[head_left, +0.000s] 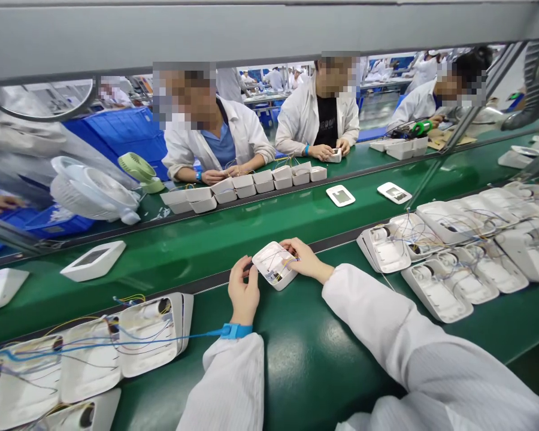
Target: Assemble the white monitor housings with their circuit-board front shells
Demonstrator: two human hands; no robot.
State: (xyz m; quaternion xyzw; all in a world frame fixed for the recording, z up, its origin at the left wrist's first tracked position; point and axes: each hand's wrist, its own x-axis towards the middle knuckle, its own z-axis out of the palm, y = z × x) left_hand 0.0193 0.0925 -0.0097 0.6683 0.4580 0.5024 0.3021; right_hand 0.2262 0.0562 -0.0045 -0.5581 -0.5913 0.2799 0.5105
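A white plastic device housing (273, 263) is held above the front edge of the green bench, its open inside facing up. Thin wires and a small yellow part show in it. My right hand (303, 258) grips its right side, with fingertips at the wires. At its left edge is my left hand (244, 290), thumb and fingers closed around a small dark part (250, 264) that is mostly hidden. Whether that part is joined to the housing I cannot tell. A blue wrist strap (236, 331) with a blue cord circles my left wrist.
Wired open housings (150, 335) stand in rows at left, and more housings (438, 290) at right. A green conveyor belt (170, 248) carries finished-looking white devices (94, 260). Across it, co-workers in white coats sit behind a row of housings (245, 185). A grey beam (269, 30) spans overhead.
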